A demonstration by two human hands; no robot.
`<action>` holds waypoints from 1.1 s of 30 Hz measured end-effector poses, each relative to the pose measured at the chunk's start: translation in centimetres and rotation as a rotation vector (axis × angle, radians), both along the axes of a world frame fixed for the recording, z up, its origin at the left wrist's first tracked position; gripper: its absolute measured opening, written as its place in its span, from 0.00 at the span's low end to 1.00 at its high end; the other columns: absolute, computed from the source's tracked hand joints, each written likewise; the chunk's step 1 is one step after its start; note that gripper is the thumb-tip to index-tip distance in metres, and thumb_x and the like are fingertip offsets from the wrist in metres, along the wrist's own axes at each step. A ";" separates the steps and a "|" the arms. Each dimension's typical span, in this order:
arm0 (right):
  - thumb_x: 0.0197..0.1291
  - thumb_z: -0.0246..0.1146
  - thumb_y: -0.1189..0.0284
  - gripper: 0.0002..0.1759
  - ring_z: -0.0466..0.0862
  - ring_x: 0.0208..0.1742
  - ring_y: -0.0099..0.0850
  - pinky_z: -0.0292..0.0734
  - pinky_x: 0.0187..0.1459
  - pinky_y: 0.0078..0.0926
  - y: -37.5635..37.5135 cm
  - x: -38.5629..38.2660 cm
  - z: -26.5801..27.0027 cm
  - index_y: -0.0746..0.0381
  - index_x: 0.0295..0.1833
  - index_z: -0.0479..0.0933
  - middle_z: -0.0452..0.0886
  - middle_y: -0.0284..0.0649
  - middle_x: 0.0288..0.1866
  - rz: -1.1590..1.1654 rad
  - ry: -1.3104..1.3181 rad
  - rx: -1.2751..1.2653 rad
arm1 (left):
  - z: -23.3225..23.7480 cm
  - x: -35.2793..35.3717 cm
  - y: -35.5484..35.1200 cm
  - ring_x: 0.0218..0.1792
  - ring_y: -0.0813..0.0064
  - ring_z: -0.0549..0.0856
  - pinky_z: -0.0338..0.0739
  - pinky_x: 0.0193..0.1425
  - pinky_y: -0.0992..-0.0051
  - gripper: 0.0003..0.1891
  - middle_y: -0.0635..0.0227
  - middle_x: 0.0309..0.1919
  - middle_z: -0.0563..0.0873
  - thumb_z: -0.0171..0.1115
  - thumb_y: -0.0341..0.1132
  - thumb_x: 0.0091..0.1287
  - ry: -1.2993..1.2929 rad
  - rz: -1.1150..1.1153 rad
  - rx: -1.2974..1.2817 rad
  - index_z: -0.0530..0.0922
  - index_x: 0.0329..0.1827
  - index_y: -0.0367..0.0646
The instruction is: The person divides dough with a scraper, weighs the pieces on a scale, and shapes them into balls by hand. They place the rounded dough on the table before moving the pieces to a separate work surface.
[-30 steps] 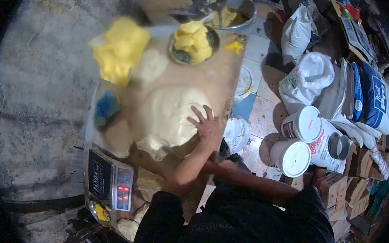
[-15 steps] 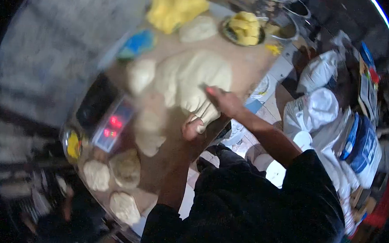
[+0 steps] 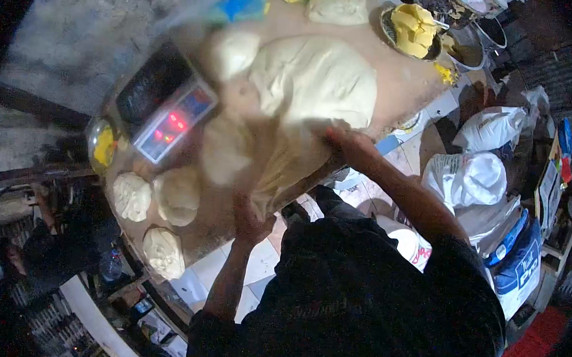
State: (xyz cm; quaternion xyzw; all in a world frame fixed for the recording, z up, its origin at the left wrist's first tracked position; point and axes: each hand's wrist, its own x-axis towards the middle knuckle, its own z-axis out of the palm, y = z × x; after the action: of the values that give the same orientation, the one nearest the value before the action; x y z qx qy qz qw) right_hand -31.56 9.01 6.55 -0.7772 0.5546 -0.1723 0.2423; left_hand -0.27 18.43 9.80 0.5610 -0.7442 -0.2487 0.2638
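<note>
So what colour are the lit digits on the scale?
The digits are red, best seen in the head view, though blurred.

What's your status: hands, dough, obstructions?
Left hand at stretched end, right hand at near edge; both grips unclear. Large dough on table, drawn out toward left hand. Scale aside, not blocking.

A black short-sleeved shirt [image 3: 369, 310] bears faint, unreadable lettering [image 3: 336, 309]; below are what seem dark trousers [image 3: 342, 207].
</note>
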 end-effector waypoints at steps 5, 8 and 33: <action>0.58 0.53 0.75 0.24 0.83 0.35 0.50 0.80 0.33 0.44 4.9 -4.4 -1.9 0.62 0.61 0.60 0.78 0.55 0.46 -0.007 0.018 -0.010 | -1.0 -11.3 -7.7 0.64 0.43 0.60 0.48 0.69 0.49 0.54 0.44 0.63 0.61 0.71 0.55 0.39 -0.417 0.002 -0.117 0.54 0.70 0.46; 0.56 0.53 0.76 0.28 0.82 0.37 0.54 0.79 0.37 0.47 0.5 -4.2 3.7 0.62 0.64 0.57 0.76 0.61 0.47 0.212 -0.190 -0.204 | -2.3 -14.3 -11.5 0.61 0.47 0.65 0.55 0.66 0.50 0.48 0.46 0.61 0.65 0.70 0.58 0.39 -0.670 0.116 -0.247 0.62 0.65 0.50; 0.63 0.54 0.71 0.20 0.80 0.42 0.42 0.74 0.47 0.40 -6.0 10.2 -2.8 0.52 0.61 0.69 0.78 0.44 0.48 0.243 0.288 -0.370 | 16.5 14.7 -22.6 0.57 0.61 0.75 0.70 0.60 0.64 0.49 0.57 0.58 0.74 0.77 0.32 0.36 0.097 0.222 -0.714 0.62 0.67 0.41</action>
State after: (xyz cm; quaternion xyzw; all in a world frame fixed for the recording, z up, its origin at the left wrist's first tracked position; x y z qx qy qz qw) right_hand -21.38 3.05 3.72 -0.8858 0.4448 -0.1279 0.0333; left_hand 14.45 -4.22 26.32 0.4987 -0.7053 0.0303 0.5029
